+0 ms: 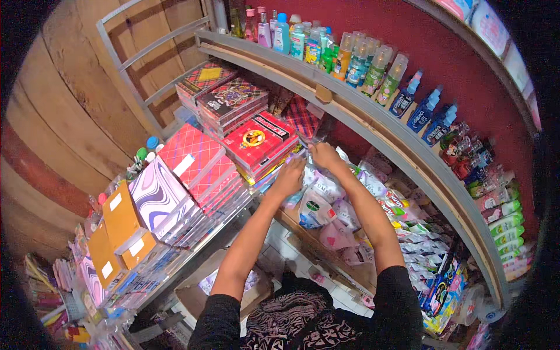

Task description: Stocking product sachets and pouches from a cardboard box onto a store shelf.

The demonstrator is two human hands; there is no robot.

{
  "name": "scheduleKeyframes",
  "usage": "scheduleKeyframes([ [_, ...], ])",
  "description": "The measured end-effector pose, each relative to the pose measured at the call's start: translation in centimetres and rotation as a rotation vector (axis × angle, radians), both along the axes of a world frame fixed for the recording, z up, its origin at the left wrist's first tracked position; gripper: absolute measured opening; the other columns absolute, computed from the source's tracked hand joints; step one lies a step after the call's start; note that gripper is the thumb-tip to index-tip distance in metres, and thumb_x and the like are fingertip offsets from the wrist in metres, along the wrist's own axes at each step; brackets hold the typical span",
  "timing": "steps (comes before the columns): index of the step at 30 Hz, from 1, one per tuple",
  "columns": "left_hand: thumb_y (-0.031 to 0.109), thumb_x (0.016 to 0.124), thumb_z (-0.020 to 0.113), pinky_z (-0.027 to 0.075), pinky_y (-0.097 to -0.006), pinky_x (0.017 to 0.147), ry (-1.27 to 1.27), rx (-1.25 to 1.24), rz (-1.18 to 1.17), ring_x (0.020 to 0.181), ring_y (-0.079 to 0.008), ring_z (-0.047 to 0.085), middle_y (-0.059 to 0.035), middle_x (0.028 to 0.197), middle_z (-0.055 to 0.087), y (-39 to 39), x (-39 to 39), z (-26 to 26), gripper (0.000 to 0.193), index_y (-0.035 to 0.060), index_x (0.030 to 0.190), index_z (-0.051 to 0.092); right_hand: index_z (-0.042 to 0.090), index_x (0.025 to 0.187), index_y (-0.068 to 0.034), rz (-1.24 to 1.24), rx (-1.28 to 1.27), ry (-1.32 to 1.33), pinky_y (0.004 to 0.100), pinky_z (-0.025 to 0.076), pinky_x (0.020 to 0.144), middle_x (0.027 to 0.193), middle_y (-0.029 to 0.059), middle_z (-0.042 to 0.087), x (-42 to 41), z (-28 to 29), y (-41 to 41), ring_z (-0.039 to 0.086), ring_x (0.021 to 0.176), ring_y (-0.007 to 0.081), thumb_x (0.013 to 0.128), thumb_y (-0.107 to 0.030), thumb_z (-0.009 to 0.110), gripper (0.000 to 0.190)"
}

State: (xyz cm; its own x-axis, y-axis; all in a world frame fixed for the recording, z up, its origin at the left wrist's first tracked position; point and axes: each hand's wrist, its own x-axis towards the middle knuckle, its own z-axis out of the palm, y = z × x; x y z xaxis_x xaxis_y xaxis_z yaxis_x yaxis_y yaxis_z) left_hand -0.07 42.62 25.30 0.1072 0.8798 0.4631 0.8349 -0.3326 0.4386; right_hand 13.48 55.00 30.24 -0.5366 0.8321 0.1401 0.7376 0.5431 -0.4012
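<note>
My left hand (289, 177) rests at the right side of a stack of plastic-wrapped red notebooks (261, 139), its fingertips by the lower edges. Just beyond it, my right hand (326, 155) reaches to the stack's back right corner with the fingers curled. Whether either hand grips something there is hidden by the fingers and the clutter. Below both hands lie white and lilac refill pouches (326, 188), among them a white Dettol pouch (316, 209). A red and black plaid notebook (302, 116) leans behind the stack, under the shelf.
A metal-edged shelf (350, 107) curves above my right arm, bearing bottles (361, 59) and blue sprays (422, 111). Leftward stand more notebooks (192, 162) and brown-covered books (120, 218). An open cardboard box (188, 284) sits on the floor. Sachets (422, 258) hang at right.
</note>
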Motion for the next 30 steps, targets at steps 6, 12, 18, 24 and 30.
scheduleKeyframes([
  [6, 0.009, 0.082, 0.057, 0.042, -0.0457, 0.094, -0.095, 0.041, -0.05, 0.108, -0.0417, 0.052, -0.0257, 0.114, 0.056, -2.9, -0.9, 0.2, 0.033, -0.0057, 0.111, 0.053, 0.067, 0.084, 0.001, 0.067, 0.145, 0.048, 0.0504, 0.051, 0.071, 0.076, 0.0281, 0.063, -2.0, 1.4, -4.7, 0.063, 0.076, 0.0442, 0.091, -0.028, 0.049, 0.035],
  [12, 0.01, 0.083, 0.058, 0.044, -0.0478, 0.086, -0.282, 0.041, -0.01, 0.099, -0.0424, 0.054, -0.0244, 0.104, 0.059, -8.9, -2.6, 0.1, 0.025, -0.0041, 0.104, 0.055, 0.066, 0.091, 0.0, 0.172, 0.061, 0.45, 0.0471, 0.049, 0.066, 0.078, 0.0267, 0.062, -5.2, 2.2, -12.5, 0.062, 0.076, 0.043, 0.088, -0.017, 0.056, 0.02],
  [18, 0.006, 0.083, 0.056, 0.044, -0.0445, 0.089, -0.453, 0.164, 0.077, 0.104, -0.0408, 0.054, -0.0225, 0.105, 0.059, -17.9, -4.4, -1.7, 0.027, -0.0018, 0.109, 0.056, 0.065, 0.095, 0.002, 0.303, -0.219, 0.488, 0.0375, 0.049, 0.063, 0.077, 0.0208, 0.063, -7.3, 0.1, -21.7, 0.063, 0.069, 0.0307, 0.089, -0.017, 0.056, 0.021],
  [24, 0.007, 0.085, 0.056, 0.045, -0.0429, 0.089, -0.654, 0.021, 0.357, 0.104, -0.0387, 0.056, -0.0214, 0.107, 0.061, -29.7, -5.3, -7.3, 0.024, 0.0005, 0.107, 0.06, 0.063, 0.094, 0.002, 0.524, -0.322, 0.498, 0.0349, 0.052, 0.066, 0.079, 0.0187, 0.065, -9.6, -6.4, -30.8, 0.068, 0.073, 0.0255, 0.089, -0.018, 0.057, 0.021],
  [30, 0.007, 0.084, 0.056, 0.048, -0.0402, 0.085, -0.797, -0.213, 0.558, 0.099, -0.0388, 0.059, -0.0221, 0.104, 0.062, -40.8, -5.3, -14.6, 0.023, 0.0003, 0.105, 0.062, 0.066, 0.097, 0.001, 0.526, -0.629, 0.353, 0.0329, 0.051, 0.066, 0.077, 0.0159, 0.066, -11.4, -14.5, -40.2, 0.067, 0.072, 0.022, 0.092, -0.022, 0.057, 0.025],
])
